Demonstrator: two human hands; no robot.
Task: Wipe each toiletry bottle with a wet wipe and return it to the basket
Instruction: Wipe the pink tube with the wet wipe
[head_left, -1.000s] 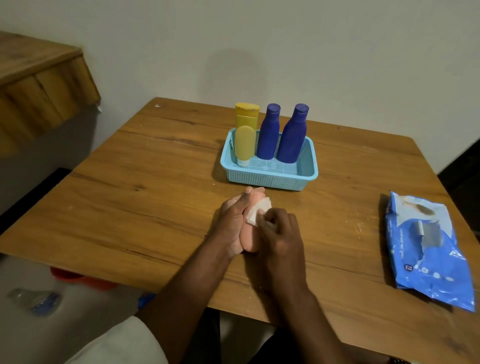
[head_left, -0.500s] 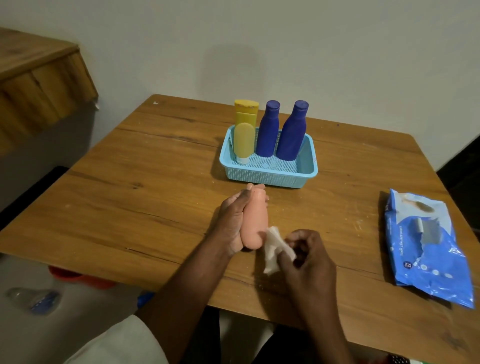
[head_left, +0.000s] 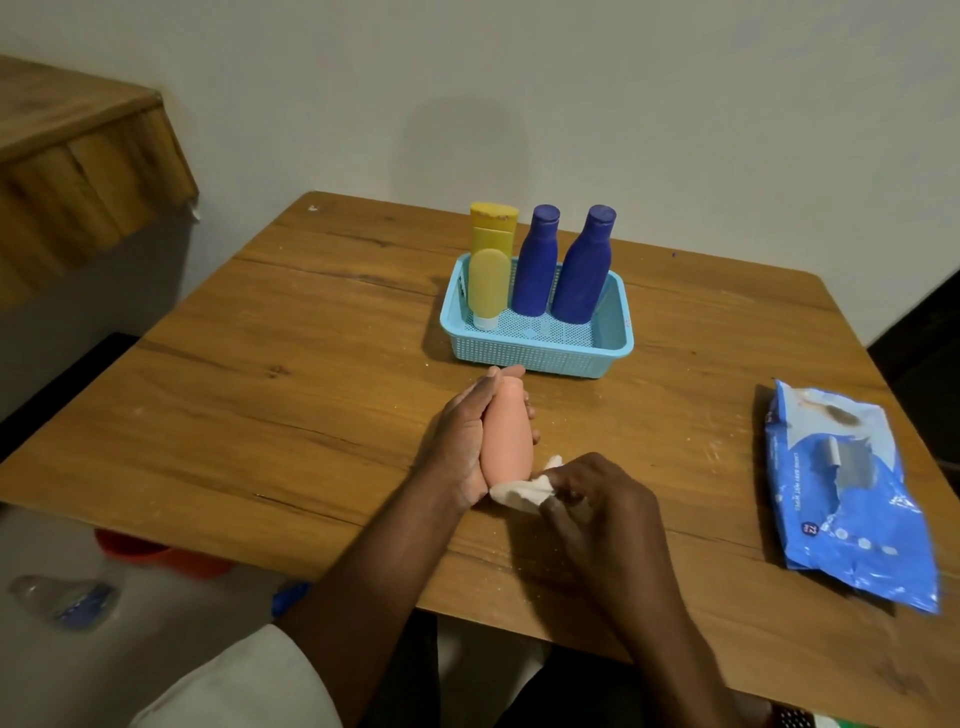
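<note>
Your left hand (head_left: 462, 441) gripped the smooth peach bottle (head_left: 506, 441); your right hand (head_left: 597, 493) pinched the crumpled white wipe (head_left: 519, 492) at its base.

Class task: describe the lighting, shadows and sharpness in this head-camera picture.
Head view: dim, warm, even light, no glare; a soft shadow on the wall behind the blue bottles; the table edges bow from the wide lens; the floor bottle at lower left is blurred; the hands look fairly sharp.

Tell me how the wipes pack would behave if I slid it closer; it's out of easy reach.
The wipes pack looks like a soft, crinkled pouch lying flat on the table, so it would probably slide rather than roll or tip. It would likely flex and sag if lifted by one end. Its glossy film may be a little slippery.
</note>
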